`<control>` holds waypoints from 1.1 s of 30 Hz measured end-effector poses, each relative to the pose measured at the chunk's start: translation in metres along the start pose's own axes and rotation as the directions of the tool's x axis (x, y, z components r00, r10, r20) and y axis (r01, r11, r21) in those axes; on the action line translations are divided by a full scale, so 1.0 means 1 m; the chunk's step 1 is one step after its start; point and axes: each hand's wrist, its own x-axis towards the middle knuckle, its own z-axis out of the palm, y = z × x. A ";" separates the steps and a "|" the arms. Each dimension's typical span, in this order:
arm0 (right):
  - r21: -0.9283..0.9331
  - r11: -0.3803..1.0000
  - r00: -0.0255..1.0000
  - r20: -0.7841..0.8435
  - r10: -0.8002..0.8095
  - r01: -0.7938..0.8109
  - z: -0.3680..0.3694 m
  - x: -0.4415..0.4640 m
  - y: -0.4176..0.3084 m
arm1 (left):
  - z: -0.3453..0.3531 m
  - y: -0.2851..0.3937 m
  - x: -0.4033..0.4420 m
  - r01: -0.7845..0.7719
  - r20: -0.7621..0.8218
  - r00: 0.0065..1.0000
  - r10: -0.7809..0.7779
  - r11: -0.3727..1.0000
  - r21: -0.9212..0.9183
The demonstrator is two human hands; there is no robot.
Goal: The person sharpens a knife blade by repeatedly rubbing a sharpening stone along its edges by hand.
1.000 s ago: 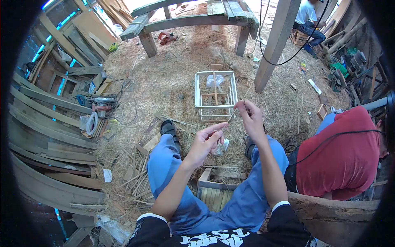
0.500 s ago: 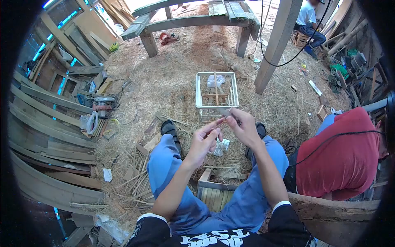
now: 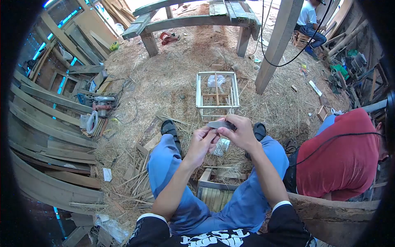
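My right hand (image 3: 239, 132) is closed on a knife (image 3: 222, 124) with a dark handle and a grey blade that points left. The blade lies over the fingertips of my left hand (image 3: 201, 145), which are pinched together. What those fingers hold is too small to make out. Both hands are close together above my lap. Beyond them on the floor stands a small frame of pale wooden strips (image 3: 198, 90), with a white plastic bag (image 3: 215, 81) showing through it. Below my hands, between my legs, is a box of wooden strips (image 3: 216, 200).
A person in a red shirt (image 3: 337, 158) bends close on my right; another person (image 3: 307, 20) sits at the back right. A wooden post (image 3: 276, 49) and workbench (image 3: 193, 22) stand ahead. Power tool (image 3: 103, 105) and curved planks (image 3: 53, 144) lie left. Loose sticks (image 3: 142, 181) cover the straw.
My right hand has come down and left towards my left hand. The knife blade, thin and edge-on before, now shows broadly across the left fingertips.
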 end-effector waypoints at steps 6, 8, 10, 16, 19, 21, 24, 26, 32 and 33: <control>-0.088 0.993 0.997 -0.010 -0.075 0.074 -0.009 0.000 -0.002 | 0.000 0.004 -0.003 0.048 0.058 0.997 -0.044 0.996 -0.074; -0.140 0.984 0.994 -0.012 -0.108 0.105 -0.012 0.000 -0.001 | 0.002 0.005 -0.004 0.058 0.055 0.997 -0.054 0.996 -0.067; -0.176 0.974 0.988 -0.028 -0.150 0.143 -0.014 0.000 -0.002 | 0.005 0.006 -0.004 0.048 0.057 0.997 -0.046 0.998 -0.038; -0.211 0.958 0.975 -0.065 -0.213 0.195 -0.020 0.001 -0.003 | 0.004 0.006 -0.004 0.065 0.099 0.994 -0.055 0.993 -0.100; -0.227 0.952 0.969 -0.086 -0.231 0.207 -0.018 0.000 0.001 | 0.003 0.005 -0.003 0.067 0.102 0.993 -0.057 0.993 -0.096; -0.261 0.948 0.978 -0.055 -0.203 0.182 -0.021 0.000 0.000 | 0.004 0.004 -0.004 0.058 0.087 0.995 -0.051 0.995 -0.081; -0.232 0.968 0.978 -0.154 -0.137 0.099 -0.025 0.001 0.005 | 0.004 0.006 -0.006 0.077 0.101 0.992 -0.073 0.996 -0.033; -0.218 0.975 0.972 -0.212 -0.097 0.049 -0.032 0.001 0.009 | 0.007 0.007 -0.007 0.090 0.119 0.989 -0.088 0.996 -0.011; -0.174 0.984 0.982 -0.178 -0.061 0.029 -0.029 -0.002 0.011 | 0.015 0.002 -0.008 0.081 0.083 0.993 -0.081 0.997 -0.005; -0.176 0.982 0.982 -0.157 -0.101 0.073 -0.025 -0.001 0.011 | 0.014 -0.002 -0.006 0.091 0.062 0.994 -0.091 0.996 -0.006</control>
